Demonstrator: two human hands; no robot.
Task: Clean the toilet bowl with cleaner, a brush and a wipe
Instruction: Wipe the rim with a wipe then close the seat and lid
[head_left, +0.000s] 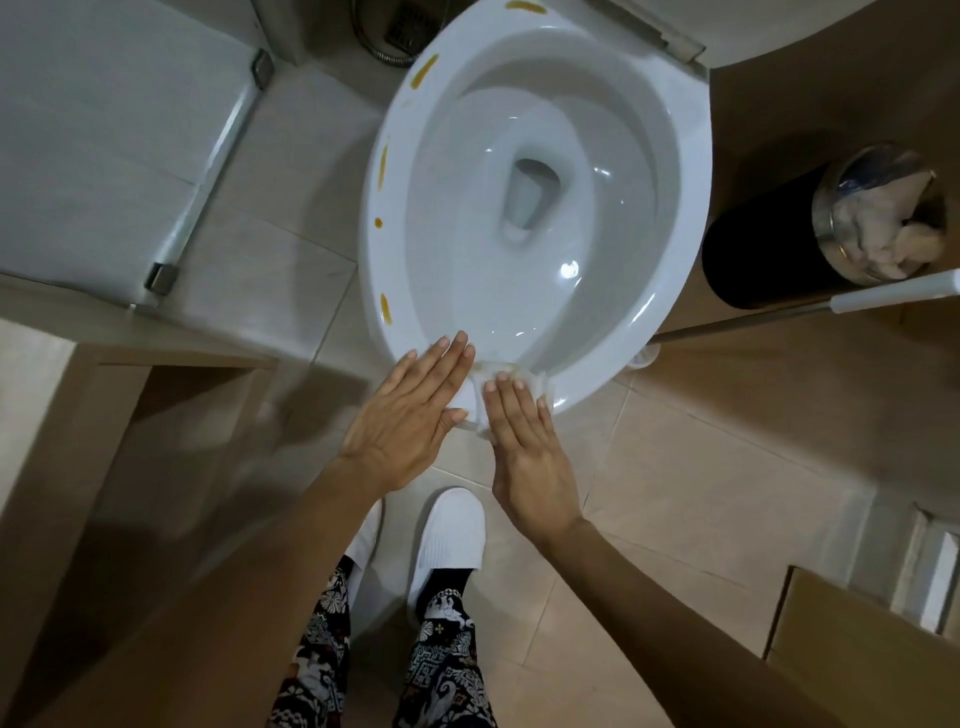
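The white toilet bowl (670, 156) fills the upper middle, seat up. Several yellow-brown smears mark its left rim (383, 165) and far rim. A white wipe (511, 382), stained yellowish, lies on the near rim. My right hand (524, 441) presses flat on the wipe with straight fingers. My left hand (410, 415) lies flat beside it, fingers straight, fingertips on the rim and thumb at the wipe's left edge. A brush handle (831, 306), white and metal, leans in from the right, its base (644, 356) behind the bowl's near right side.
A black bin (769, 249) with a clear liner and crumpled paper stands right of the bowl. A glass shower door (130, 156) with metal hinges is at the left. My white slippers (447, 540) stand on the beige tile floor. A floor drain (410, 23) sits at the top.
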